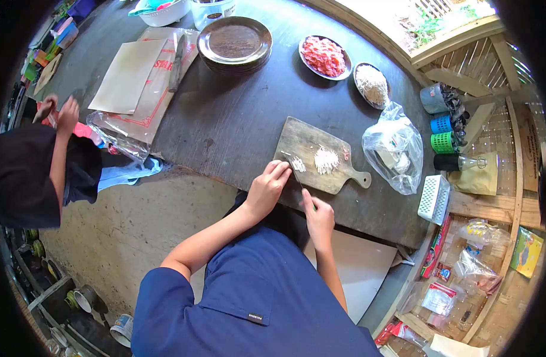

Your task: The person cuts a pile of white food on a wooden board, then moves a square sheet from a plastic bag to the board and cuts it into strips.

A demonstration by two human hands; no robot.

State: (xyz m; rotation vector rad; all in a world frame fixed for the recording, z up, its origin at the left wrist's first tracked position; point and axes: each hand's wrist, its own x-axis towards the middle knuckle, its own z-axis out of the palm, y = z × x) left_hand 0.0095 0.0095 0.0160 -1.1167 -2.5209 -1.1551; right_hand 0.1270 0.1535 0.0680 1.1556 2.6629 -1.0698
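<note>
A wooden cutting board [304, 135] lies on the dark table, its handle pointing right. My left hand [269, 187] is at the board's left edge, fingers bent together beside a small row of white strips [296, 163]. What its fingertips press on is too small to make out. My right hand [318, 217] grips a knife, whose thin blade [296, 178] runs up toward my left fingertips. On the middle of the board is a pile of chopped white pieces [326, 160], with tiny reddish bits [346, 154] to its right.
Behind the board stand a bowl of red meat [325, 56], a bowl of pale shreds [372, 84] and stacked brown plates [235, 40]. A plastic bag [394, 149] lies right of the board. Another person [29, 172] is at the left, near paper sheets [127, 74] and a large knife [177, 62].
</note>
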